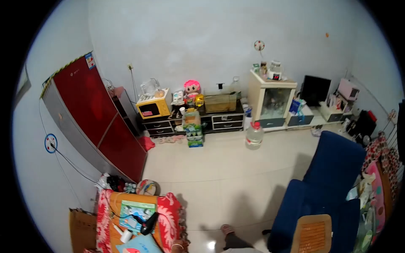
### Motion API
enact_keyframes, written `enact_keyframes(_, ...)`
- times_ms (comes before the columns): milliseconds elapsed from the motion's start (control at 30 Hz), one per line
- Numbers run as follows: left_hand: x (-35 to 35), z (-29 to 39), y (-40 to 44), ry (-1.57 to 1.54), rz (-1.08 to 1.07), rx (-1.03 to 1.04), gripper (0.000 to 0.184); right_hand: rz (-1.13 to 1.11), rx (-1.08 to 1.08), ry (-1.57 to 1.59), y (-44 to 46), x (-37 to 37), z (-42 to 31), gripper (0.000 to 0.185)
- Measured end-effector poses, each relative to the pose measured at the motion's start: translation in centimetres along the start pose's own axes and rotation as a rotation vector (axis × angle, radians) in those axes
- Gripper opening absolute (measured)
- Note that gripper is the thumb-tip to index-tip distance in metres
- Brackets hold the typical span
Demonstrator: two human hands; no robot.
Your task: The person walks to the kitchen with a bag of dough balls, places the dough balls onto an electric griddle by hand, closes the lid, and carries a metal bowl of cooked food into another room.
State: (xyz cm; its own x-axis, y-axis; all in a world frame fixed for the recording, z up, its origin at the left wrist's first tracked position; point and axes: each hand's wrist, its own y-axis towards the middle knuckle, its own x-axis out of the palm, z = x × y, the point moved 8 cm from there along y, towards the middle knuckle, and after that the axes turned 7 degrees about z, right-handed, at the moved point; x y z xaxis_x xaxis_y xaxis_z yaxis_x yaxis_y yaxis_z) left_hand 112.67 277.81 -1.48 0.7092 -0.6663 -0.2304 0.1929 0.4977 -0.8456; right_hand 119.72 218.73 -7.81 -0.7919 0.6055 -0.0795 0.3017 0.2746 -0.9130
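At the bottom edge, my left hand (177, 245) shows only in small part, with a thin band at the wrist. It is beside the red and white cover (168, 213) on the sofa's armrest; its fingers cannot be made out. On the orange sofa seat (126, 198) lie a black hair dryer (149, 224), a white bottle-like item (126, 235), a green and blue flat package (137, 214) and a light blue cushion (141, 244). My right hand is out of view. One slippered foot (227, 229) rests on the tiled floor.
A blue office chair (312, 198) with a wooden-bead pad (313, 234) stands right. A large water jug (254, 137) sits on the floor. Along the back wall are a yellow microwave (154, 108), fish tank (220, 103) and cream cabinet (273, 99). A red refrigerator (95, 105) stands left.
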Motion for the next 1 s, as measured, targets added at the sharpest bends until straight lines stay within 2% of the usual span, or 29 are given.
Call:
enact_keyframes(67,-2.2,1.4,-0.3,-0.092,0.040,-0.032,0.025,-0.307,-0.344,0.234,4.1,-0.7,-7.3,0.044)
enact_keyframes(100,-2.9,2.7,0.1,-0.127,0.052,-0.037,0.024,-0.107,-0.083,-0.006,6.5,-3.0,-12.1,0.037)
enact_keyframes(200,-4.3,5.1,1.6,-0.238,0.096,-0.067,0.023,0.089,-0.514,-0.326,6.1,-9.4,-30.2,0.034)
enact_keyframes(267,-4.2,6.7,3.4,-0.293,0.115,-0.088,0.022,0.300,-0.499,-0.611,6.9,-13.5,-39.3,0.033)
enact_keyframes(300,-3.9,7.5,4.2,-0.318,0.121,-0.108,0.021,0.289,-0.492,-0.621,6.9,-14.5,-42.9,0.033)
enact_keyframes(367,-2.9,10.4,7.2,-0.353,0.124,-0.137,0.020,0.512,-0.560,-0.384,6.1,-17.7,-49.5,0.030)
enact_keyframes(400,-2.3,12.6,9.1,-0.365,0.119,-0.148,0.020,0.520,-0.560,-0.388,6.5,-17.9,-51.7,0.030)
enact_keyframes(467,-1.4,17.6,13.8,-0.383,0.115,-0.157,0.019,0.586,-0.442,0.070,7.9,-19.9,-52.7,0.029)
enact_keyframes(533,-0.4,22.7,18.7,-0.403,0.089,-0.178,0.018,0.587,-0.216,0.288,11.0,-20.2,-49.1,0.027)
enact_keyframes(600,0.6,27.0,23.3,-0.423,0.101,-0.210,0.017,0.539,0.114,0.293,9.0,-17.7,-48.0,0.024)
enact_keyframes(667,2.9,34.7,25.6,-0.434,0.127,-0.214,0.016,0.346,-0.251,0.326,12.9,-16.0,-42.9,0.029)
enact_keyframes(733,5.7,43.8,26.0,-0.415,0.125,-0.184,0.015,0.355,0.045,0.191,11.5,-13.4,-43.2,0.028)
enact_keyframes(767,7.6,46.7,31.0,-0.357,-0.023,-0.054,0.016,0.350,0.149,0.174,11.6,-12.6,-44.4,0.027)
enact_keyframes(800,8.8,52.7,27.6,-0.268,0.039,-0.034,0.017,0.343,0.192,0.165,12.0,-12.4,-45.7,0.026)
enact_keyframes(867,11.5,60.7,26.9,-0.214,-0.022,0.151,0.013,0.325,0.223,0.153,13.9,-12.4,-49.3,0.025)
enact_keyframes(1000,15.2,70.3,29.9,-0.096,-0.123,0.220,0.016,0.292,0.170,0.116,20.2,-14.1,-59.0,0.023)
